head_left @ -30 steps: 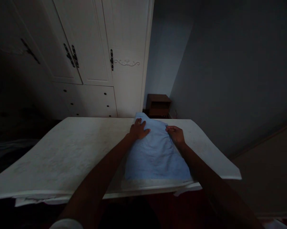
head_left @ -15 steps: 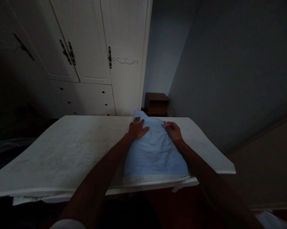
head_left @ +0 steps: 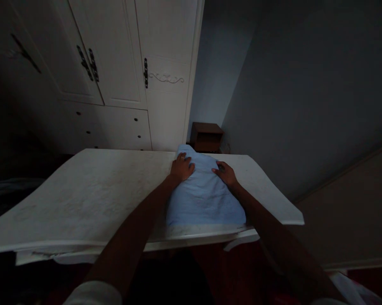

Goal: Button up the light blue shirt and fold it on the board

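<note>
A light blue folded cloth, possibly a garment (head_left: 206, 203), lies on the white table (head_left: 98, 190), with its near edge close to the table's front edge. My left hand (head_left: 181, 168) rests on the cloth's upper left part, fingers spread and a ring on one of them. At the upper right edge of the cloth is my right hand (head_left: 225, 173), its thumb and fingers apart and touching the fabric. Soft creases run across the middle of the cloth. Its far end narrows and reaches the table's back edge.
Behind the table stands a white wardrobe (head_left: 168, 110) with dark handles and drawers. A small brown cabinet (head_left: 206, 135) sits in the corner beside a grey wall (head_left: 305, 93). White fabric (head_left: 352, 288) shows at the lower right. The room is dim.
My right hand has gone from pinching the cloth's right edge to lying on it with thumb and fingers apart. That edge now sits slightly further left. My left hand stays on the cloth.
</note>
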A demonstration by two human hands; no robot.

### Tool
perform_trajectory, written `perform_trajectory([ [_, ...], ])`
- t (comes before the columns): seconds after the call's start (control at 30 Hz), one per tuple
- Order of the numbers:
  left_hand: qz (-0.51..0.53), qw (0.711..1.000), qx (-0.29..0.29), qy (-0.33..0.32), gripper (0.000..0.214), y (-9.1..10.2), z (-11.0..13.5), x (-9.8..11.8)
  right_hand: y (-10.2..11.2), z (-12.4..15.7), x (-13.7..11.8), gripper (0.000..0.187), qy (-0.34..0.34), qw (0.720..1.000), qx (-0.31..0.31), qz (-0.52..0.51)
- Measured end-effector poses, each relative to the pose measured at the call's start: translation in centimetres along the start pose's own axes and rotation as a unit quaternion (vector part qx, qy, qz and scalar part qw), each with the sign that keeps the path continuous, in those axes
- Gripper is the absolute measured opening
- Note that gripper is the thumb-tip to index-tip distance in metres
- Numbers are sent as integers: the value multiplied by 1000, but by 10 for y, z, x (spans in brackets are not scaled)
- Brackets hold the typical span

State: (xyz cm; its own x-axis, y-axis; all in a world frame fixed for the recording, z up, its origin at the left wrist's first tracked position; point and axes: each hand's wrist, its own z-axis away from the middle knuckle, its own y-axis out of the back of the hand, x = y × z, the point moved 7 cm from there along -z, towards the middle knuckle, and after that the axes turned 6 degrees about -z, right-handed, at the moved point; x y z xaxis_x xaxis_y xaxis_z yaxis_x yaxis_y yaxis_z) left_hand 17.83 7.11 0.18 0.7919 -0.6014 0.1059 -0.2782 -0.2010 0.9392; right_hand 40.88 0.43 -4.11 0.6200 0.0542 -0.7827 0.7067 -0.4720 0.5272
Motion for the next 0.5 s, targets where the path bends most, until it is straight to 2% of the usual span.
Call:
perform_trajectory([
  [0.1,-6,999,30,-15,43,10,3,3,0,1,0,48,-9,1000,0,-6],
  [0.23,-21,996,44,-72,42,22,11,8,-1,0,1,47,3,1000,3,-18],
  [0.3,-10,996,51,-69,41,28,17,6,-1,-1,1,47,3,1000,4,-21],
  [0.4,55,996,49,-40,36,34,32,1,-1,-2,2,46,-7,1000,8,-12],
  [0.5,134,986,20,-96,31,39,63,17,0,-4,1,46,-7,1000,12,5],
])
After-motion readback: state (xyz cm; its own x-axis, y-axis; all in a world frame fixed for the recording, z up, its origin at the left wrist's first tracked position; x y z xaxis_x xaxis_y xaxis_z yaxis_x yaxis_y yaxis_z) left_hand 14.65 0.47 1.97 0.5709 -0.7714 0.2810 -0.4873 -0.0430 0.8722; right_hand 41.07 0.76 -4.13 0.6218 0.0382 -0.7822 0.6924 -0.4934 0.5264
